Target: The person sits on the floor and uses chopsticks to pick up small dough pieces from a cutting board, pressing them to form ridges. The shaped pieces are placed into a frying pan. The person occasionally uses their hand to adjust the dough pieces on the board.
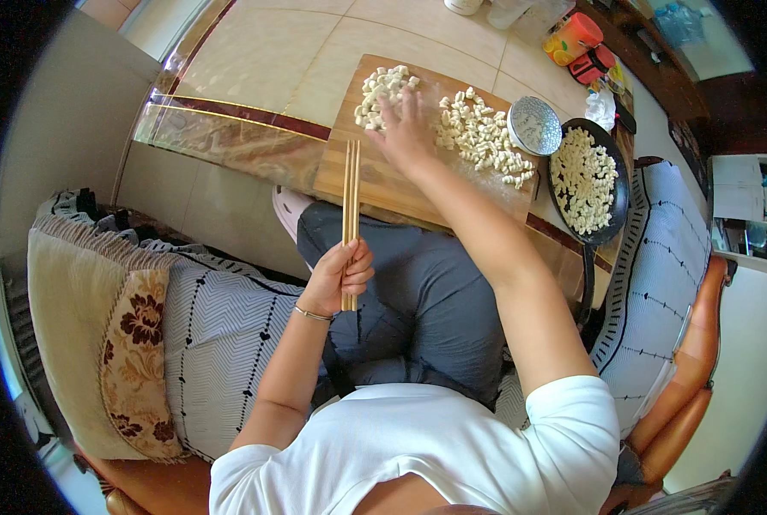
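My left hand (340,273) grips a small bundle of wooden chopsticks (351,193) held upright above my lap. My right hand (406,135) reaches over a wooden cutting board (377,174), its fingers spread at the edge of a heap of small cut dough pieces (377,90). Its fingertips partly cover that heap, and whether they touch it is unclear. On the right half of the board lie curled, shaped dough pieces (473,132) on a dusting of flour. A patterned bowl (534,125) with white powder inside stands at the board's right edge.
Right of the board, a black frying pan (623,187) holds many shaped dough pieces, its handle pointing towards me. Red-lidded containers (573,38) and a crumpled white plastic bag (601,109) sit at the tiled table's (422,26) far right. Sofa cushions (222,341) flank me.
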Motion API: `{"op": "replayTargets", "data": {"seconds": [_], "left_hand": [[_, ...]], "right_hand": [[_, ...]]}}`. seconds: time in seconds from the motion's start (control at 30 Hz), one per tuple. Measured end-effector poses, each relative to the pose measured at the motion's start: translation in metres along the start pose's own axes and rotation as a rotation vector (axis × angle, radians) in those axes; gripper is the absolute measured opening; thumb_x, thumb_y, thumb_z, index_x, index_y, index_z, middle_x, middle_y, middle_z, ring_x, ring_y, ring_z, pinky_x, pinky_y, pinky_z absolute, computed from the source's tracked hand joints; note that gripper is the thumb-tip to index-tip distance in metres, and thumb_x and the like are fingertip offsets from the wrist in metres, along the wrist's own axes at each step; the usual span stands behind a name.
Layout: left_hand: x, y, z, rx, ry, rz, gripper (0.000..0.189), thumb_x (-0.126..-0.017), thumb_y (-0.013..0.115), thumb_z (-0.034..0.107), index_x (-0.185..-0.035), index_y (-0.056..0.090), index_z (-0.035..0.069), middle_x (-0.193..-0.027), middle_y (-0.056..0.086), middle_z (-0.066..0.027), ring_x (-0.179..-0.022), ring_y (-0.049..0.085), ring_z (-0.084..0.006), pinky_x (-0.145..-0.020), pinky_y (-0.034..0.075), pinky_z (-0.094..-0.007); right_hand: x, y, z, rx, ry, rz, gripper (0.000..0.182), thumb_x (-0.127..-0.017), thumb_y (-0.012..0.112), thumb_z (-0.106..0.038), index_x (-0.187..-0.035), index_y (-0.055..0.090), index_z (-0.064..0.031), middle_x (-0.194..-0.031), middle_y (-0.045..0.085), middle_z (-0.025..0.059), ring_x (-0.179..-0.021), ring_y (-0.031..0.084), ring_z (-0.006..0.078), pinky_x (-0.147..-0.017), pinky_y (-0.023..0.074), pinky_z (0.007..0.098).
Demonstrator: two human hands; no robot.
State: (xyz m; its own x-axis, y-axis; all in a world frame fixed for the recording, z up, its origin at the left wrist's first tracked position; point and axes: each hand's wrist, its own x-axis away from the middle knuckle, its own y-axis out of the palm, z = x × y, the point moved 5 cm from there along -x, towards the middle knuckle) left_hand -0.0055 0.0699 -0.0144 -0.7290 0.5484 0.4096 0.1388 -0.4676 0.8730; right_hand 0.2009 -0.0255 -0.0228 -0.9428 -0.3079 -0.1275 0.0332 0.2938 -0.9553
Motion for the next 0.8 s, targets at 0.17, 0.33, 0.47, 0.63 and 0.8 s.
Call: {"op": "replayTargets", "data": {"seconds": [0.17, 0.33, 0.47, 0.63, 0.8], "left_hand": [[0.001, 0.000, 0.001, 0.003, 0.010, -0.013, 0.024, -0.092, 0.039, 0.028, -0.075, 0.038, 0.011, -0.056, 0.026, 0.0041, -0.044, 0.021, -0.0035, -0.033, 0.017, -0.0156], [0.001, -0.003, 0.000, 0.006, -0.003, -0.001, 0.025, -0.092, 0.038, 0.028, -0.073, 0.037, 0.011, -0.056, 0.025, 0.0041, -0.045, 0.021, -0.0037, -0.035, 0.017, -0.0151], [0.001, -0.002, -0.001, 0.022, -0.006, -0.013, 0.022, -0.091, 0.040, 0.028, -0.076, 0.039, 0.011, -0.056, 0.025, 0.0042, -0.044, 0.021, -0.0034, -0.033, 0.017, -0.0155], [0.002, -0.008, 0.000, 0.034, -0.008, 0.011, 0.024, -0.092, 0.039, 0.028, -0.075, 0.038, 0.011, -0.056, 0.024, 0.0047, -0.044, 0.020, -0.0033, -0.034, 0.018, -0.0157], [0.001, -0.009, 0.000, 0.021, -0.015, -0.002, 0.024, -0.092, 0.037, 0.027, -0.074, 0.036, 0.012, -0.055, 0.024, 0.0049, -0.043, 0.020, -0.0032, -0.034, 0.017, -0.0158]], "right_hand": [[0.009, -0.006, -0.001, -0.041, 0.003, 0.007, 0.066, -0.079, 0.051, -0.047, -0.132, 0.027, -0.0182, -0.139, 0.008, 0.0227, -0.128, 0.011, 0.0399, -0.101, 0.0198, 0.0482], [0.018, -0.007, 0.008, -0.096, -0.007, -0.040, 0.067, -0.079, 0.052, -0.047, -0.133, 0.026, -0.0169, -0.137, 0.010, 0.0260, -0.126, 0.014, 0.0426, -0.102, 0.0185, 0.0460], [0.015, -0.009, -0.003, -0.070, -0.054, 0.045, 0.065, -0.080, 0.053, -0.041, -0.131, 0.028, -0.0103, -0.136, 0.016, 0.0253, -0.126, 0.018, 0.0390, -0.102, 0.0209, 0.0417], [0.007, -0.033, 0.029, -0.335, -0.092, 0.306, 0.044, -0.079, 0.053, -0.013, -0.120, 0.040, -0.0032, -0.124, 0.036, 0.0203, -0.117, 0.035, 0.0326, -0.095, 0.0343, 0.0376], [0.052, -0.044, 0.067, -0.572, 0.102, 0.053, 0.028, -0.072, 0.057, -0.001, -0.099, 0.054, -0.0015, -0.100, 0.051, 0.0117, -0.082, 0.056, 0.0199, -0.074, 0.0474, 0.0297]]}}
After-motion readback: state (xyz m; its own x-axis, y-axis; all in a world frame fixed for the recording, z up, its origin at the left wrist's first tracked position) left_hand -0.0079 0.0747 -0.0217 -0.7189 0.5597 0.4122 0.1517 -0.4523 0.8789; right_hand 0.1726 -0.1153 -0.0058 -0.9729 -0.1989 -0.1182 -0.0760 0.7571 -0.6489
